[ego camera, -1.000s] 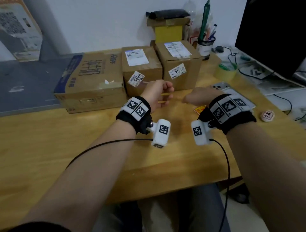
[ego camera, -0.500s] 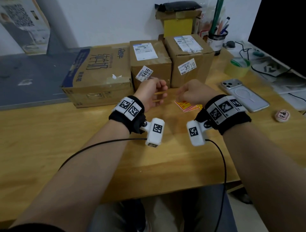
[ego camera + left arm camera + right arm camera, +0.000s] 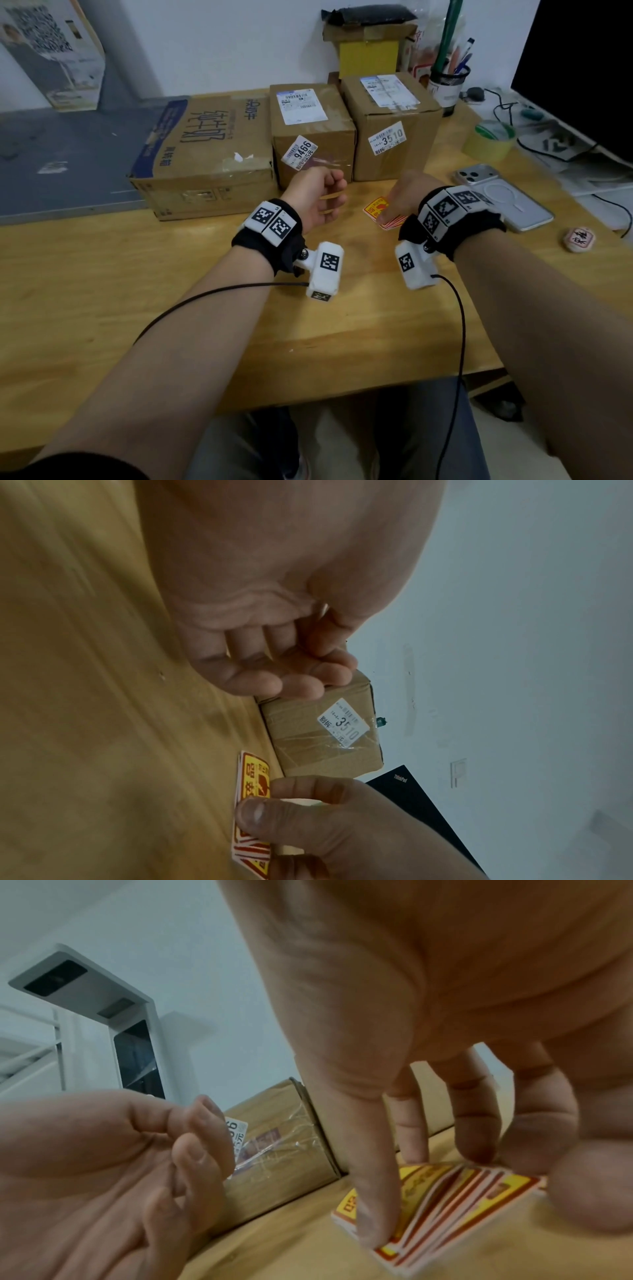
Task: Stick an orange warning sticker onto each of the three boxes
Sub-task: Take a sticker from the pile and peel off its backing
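Small fanned stack of orange-yellow, red-bordered warning stickers [image 3: 378, 211] lies flat on the desk [image 3: 171, 291] before the rightmost box [image 3: 390, 126], right hand [image 3: 406, 197] grasping its edges, left hand [image 3: 317, 198] loosely curled, empty, just beside.

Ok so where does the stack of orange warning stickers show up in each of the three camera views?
Head: the sticker stack lies on the table right of centre, partly under the right hand.
Left wrist: bottom centre, under the thumb.
Right wrist: lower right, fanned under the fingers.
Shared landmark: the box labelled 3510 stands just behind the stack; its label reads clearly in the head and left wrist views, not in the right wrist view.
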{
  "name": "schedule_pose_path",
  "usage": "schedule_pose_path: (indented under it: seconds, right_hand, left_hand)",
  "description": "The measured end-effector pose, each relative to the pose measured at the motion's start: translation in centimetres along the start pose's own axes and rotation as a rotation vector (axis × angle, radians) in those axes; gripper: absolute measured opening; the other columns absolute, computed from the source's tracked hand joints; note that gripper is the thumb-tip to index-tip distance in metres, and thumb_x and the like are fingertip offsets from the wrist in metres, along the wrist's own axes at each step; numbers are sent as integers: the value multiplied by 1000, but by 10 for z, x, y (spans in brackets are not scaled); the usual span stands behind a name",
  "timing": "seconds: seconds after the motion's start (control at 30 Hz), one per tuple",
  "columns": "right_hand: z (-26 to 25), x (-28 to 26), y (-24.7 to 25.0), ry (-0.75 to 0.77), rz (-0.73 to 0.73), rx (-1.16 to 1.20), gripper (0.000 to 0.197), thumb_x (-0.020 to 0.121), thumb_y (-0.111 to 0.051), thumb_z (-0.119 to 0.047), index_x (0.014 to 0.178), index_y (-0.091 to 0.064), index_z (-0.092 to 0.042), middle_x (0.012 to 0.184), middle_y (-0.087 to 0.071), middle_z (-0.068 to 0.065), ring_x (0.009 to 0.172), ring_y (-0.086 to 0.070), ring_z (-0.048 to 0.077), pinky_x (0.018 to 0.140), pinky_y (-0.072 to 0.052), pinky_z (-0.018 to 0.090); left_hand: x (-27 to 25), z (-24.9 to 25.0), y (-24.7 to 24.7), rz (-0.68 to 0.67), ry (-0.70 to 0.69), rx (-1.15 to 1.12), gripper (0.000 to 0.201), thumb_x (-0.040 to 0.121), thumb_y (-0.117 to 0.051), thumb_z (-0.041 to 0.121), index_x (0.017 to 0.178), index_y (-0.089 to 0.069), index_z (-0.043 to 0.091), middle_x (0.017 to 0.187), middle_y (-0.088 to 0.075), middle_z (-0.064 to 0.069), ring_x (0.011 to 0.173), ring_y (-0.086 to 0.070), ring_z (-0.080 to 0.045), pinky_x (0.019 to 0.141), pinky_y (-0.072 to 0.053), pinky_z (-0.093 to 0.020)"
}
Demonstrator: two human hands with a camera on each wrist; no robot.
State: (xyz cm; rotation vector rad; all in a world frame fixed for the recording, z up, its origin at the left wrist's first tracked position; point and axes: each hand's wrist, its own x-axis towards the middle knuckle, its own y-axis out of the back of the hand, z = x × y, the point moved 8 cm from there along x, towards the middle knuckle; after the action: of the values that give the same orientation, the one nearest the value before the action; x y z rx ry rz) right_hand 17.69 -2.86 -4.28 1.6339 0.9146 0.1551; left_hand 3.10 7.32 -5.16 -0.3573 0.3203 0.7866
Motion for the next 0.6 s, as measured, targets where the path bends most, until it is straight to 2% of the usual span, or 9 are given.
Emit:
schedule_pose_path:
  seconds: [0.17, 0.27, 0.33, 0.43, 0.5, 0.6]
  right_hand:
    - [1, 0, 6, -2, 67, -1, 48, 68, -93, -35, 96, -66, -6, 94, -70, 10, 90, -67, 30, 76, -54, 36]
    - [3, 0, 13, -3, 101, 65, 50, 75, -91, -30, 109, -66, -4, 104, -71, 10, 101, -68, 31, 88, -57, 40]
    - [4, 2, 18, -3, 113, 128, 49, 76, -90, -30, 110, -68, -2, 102, -73, 13, 101, -70, 32, 92, -58, 44]
    - [6, 2, 26, 6, 129, 177, 43, 78, -89, -33, 100, -69, -2, 89, -72, 13, 92, -71, 31, 82, -58, 40]
    - [7, 0, 33, 18, 156, 180, 38, 81, -86, -33, 89, -66, -3, 78, -65, 10, 84, -67, 31, 74, -53, 37]
    - [7, -2, 42, 40, 203, 209, 35, 87, -81, -32, 78, -61, -5, 70, -60, 9, 74, -62, 29, 69, -50, 36]
  left_hand:
    - [2, 3, -2, 3, -1, -2, 27, 91, -38, 8, 78, -58, 22, 70, -61, 6, 63, -57, -16, 62, -42, -27]
    - [3, 5, -5, -4, -8, 4, 27, 91, -39, 8, 77, -58, 22, 69, -61, 6, 63, -57, -16, 62, -42, -27]
    - [5, 6, -4, -2, -11, 5, 26, 91, -39, 8, 78, -58, 22, 69, -62, 6, 63, -57, -16, 63, -43, -27]
    - [7, 7, -4, 4, -12, 3, 26, 91, -40, 8, 80, -59, 21, 68, -62, 6, 63, -58, -16, 63, -44, -28]
    - [8, 6, -6, 3, -12, 5, 26, 90, -40, 8, 80, -60, 21, 68, -62, 6, 63, -58, -16, 61, -44, -27]
    - [9, 4, -12, -6, -6, 11, 26, 90, -40, 8, 79, -59, 21, 68, -62, 6, 63, -58, -16, 61, -43, -27]
